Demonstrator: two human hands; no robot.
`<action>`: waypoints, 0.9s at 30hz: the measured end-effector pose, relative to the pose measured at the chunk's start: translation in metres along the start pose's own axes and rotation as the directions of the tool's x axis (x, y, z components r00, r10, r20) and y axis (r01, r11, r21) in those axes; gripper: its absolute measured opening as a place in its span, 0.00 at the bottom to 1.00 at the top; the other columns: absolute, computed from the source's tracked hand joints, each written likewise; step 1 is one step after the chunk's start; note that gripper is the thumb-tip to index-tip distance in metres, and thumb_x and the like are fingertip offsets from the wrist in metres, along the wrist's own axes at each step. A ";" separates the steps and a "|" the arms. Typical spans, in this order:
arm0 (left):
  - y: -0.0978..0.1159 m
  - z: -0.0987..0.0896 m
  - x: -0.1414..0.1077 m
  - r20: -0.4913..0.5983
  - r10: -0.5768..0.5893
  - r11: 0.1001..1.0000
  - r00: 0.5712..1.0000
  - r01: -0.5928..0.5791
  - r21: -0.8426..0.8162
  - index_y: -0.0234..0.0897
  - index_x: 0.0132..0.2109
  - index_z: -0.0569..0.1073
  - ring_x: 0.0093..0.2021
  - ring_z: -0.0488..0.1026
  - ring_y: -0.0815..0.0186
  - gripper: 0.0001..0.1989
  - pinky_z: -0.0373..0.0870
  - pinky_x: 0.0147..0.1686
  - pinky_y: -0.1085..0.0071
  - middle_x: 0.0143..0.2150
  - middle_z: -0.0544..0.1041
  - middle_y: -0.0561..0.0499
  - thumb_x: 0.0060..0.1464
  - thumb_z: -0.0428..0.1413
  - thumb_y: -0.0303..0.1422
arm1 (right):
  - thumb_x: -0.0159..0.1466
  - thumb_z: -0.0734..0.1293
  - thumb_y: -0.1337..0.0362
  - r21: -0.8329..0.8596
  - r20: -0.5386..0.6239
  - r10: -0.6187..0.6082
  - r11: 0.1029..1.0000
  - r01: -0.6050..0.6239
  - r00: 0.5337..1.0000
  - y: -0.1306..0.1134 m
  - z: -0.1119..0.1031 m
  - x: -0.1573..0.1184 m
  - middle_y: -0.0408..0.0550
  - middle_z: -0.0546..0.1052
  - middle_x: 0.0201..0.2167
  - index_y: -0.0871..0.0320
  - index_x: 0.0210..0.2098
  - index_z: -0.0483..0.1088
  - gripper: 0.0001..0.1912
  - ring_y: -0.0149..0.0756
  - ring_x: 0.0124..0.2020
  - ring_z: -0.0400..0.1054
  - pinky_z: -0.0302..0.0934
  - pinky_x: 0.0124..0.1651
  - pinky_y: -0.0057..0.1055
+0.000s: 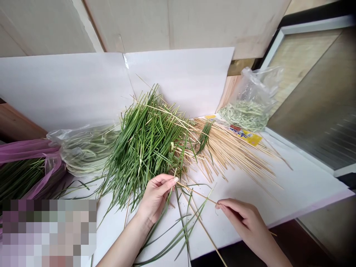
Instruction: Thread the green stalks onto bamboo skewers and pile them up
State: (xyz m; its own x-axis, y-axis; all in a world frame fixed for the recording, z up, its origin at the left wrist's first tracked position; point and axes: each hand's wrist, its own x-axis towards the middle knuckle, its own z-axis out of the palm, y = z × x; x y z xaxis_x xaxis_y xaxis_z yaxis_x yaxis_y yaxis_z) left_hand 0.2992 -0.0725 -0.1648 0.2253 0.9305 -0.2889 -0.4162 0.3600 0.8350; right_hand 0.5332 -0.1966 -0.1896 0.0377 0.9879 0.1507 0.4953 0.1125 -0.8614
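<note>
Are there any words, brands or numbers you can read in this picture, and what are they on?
No text can be read with certainty.
Yellow printed plastic, by the fanned sticks: blue lettering-like marks and a red patch, too small and blurred to read.
Smaller yellow patch, behind the sticks: too small to tell whether it bears text.

Left of the grip: purple bag (27, 148), cut by the edge, and a pixelated patch (50, 233), unreadable. Within the grip: part of the stick (198, 193), concealed by the right hand (244, 218).
</note>
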 end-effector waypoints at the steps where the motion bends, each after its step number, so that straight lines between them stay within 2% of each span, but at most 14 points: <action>1: 0.000 0.000 0.000 0.000 0.002 1.000 1.000 -0.002 0.001 0.34 0.27 0.82 0.25 0.68 0.75 0.13 0.67 0.31 0.80 0.22 0.75 0.54 0.32 0.75 0.32 | 0.74 0.59 0.57 -0.001 0.008 -0.001 1.000 0.001 1.000 0.000 0.000 0.000 0.49 0.80 0.37 0.55 0.39 0.76 0.16 0.44 0.39 0.75 0.69 0.38 0.30; 17: 0.000 -0.001 0.000 0.022 0.015 0.999 1.000 -0.016 0.039 0.33 0.27 0.81 0.26 0.67 0.75 0.12 0.65 0.31 0.79 0.22 0.75 0.54 0.36 0.74 0.33 | 0.74 0.59 0.56 -0.004 0.018 -0.007 1.000 0.007 1.000 0.001 -0.001 0.000 0.50 0.80 0.37 0.55 0.39 0.76 0.17 0.45 0.39 0.75 0.71 0.39 0.32; 27: -0.002 0.004 -0.003 -0.012 0.011 0.999 1.000 -0.010 0.032 0.33 0.27 0.81 0.25 0.67 0.74 0.13 0.65 0.30 0.78 0.21 0.75 0.54 0.33 0.75 0.33 | 0.74 0.59 0.55 0.006 0.001 -0.012 1.000 0.012 1.000 -0.002 0.003 0.000 0.50 0.79 0.35 0.56 0.38 0.76 0.17 0.44 0.37 0.75 0.71 0.37 0.30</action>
State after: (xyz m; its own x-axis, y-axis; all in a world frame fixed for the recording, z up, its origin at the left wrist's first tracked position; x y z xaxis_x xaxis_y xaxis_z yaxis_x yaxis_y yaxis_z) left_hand 0.3027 -0.0766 -0.1638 0.2102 0.9350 -0.2857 -0.3901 0.3481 0.8524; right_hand 0.5297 -0.1965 -0.1892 0.0313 0.9865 0.1605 0.4904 0.1248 -0.8625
